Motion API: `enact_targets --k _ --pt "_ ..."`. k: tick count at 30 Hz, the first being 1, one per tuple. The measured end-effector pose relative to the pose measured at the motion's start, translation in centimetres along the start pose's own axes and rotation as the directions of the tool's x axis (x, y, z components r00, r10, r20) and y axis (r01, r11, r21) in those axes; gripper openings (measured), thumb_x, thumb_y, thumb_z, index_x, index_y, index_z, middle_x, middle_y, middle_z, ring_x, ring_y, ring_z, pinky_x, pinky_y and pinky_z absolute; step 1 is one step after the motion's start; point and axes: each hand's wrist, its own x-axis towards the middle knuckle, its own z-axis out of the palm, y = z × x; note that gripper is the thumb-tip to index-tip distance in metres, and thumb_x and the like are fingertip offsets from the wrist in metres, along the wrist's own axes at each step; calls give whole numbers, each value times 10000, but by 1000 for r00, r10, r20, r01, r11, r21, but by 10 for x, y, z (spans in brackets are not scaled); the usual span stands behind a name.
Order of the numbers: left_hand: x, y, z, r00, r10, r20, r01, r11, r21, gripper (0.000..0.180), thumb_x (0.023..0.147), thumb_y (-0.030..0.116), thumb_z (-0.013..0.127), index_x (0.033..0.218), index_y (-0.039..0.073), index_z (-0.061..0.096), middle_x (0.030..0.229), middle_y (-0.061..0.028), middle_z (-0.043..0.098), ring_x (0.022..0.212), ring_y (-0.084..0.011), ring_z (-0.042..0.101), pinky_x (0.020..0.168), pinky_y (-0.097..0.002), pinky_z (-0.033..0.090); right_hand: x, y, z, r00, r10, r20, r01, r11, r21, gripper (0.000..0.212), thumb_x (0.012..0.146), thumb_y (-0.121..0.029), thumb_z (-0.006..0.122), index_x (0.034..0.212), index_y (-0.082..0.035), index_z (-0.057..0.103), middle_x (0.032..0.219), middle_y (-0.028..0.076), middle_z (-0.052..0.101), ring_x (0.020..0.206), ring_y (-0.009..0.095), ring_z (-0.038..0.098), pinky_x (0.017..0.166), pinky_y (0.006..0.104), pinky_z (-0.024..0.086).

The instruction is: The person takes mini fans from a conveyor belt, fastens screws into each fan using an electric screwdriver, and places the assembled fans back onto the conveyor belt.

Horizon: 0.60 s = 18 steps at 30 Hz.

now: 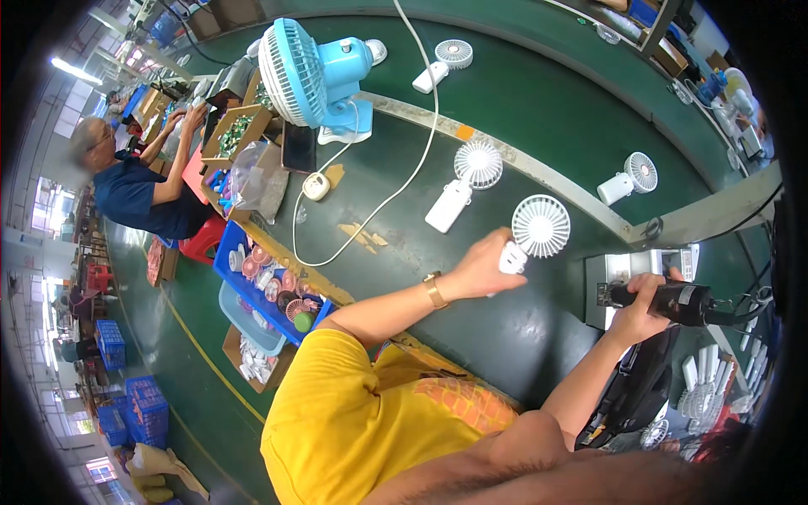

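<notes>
In my left hand [486,268], closed around its handle, is a small white handheld fan [540,225] with its round grille turned up. A gold watch sits on that wrist. My right hand [646,311] grips a black corded electric screwdriver [686,304], its tip pointing left over a light grey box-shaped device [602,271]; whether the tip touches it I cannot tell. Just left of the held fan, a second white handheld fan [450,204] lies on the dark green worktable [396,244].
A blue desk fan [324,76] stands at the far left, its white cable [433,118] looping over the table. Two more handheld fans [619,187] lie on the green belt beyond a pale rail. Left are a blue bin [227,244] of fan parts, boxes and a seated co-worker [151,194].
</notes>
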Motion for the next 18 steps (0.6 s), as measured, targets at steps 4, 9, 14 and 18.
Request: enact_targets --k 4,9,14,18 --pt "-10 1 35 894 -171 414 446 422 -789 277 785 24 655 1020 7 509 869 -59 597 714 -140 621 666 -258 530 -1 2 -1 999 -30 -39 31 999 8 406 792 61 571 1163 54 403 653 58 513 545 116 459 539 251 395" --pt "-15 1 64 845 -237 480 531 260 -807 228 778 14 655 969 -6 531 853 -83 618 753 -173 640 674 -278 533 -7 1 3 999 27 -27 -28 999 -20 368 811 31 591 1131 43 411 666 44 520 545 104 472 566 239 414" --pt "-14 2 66 836 -275 475 541 272 -795 210 777 18 647 955 -8 538 834 -92 625 710 -176 636 646 -277 526 -32 -4 16 972 196 132 -232 895 380 467 803 -164 645 1124 -22 336 588 40 430 494 125 399 482 278 363" --pt "-13 6 65 824 -266 500 561 264 -784 214 781 18 640 964 -6 533 831 -102 625 706 -175 632 640 -279 529 -44 -7 18 964 168 206 -252 826 504 506 798 -202 658 1141 -37 325 592 49 431 506 131 402 492 280 365"
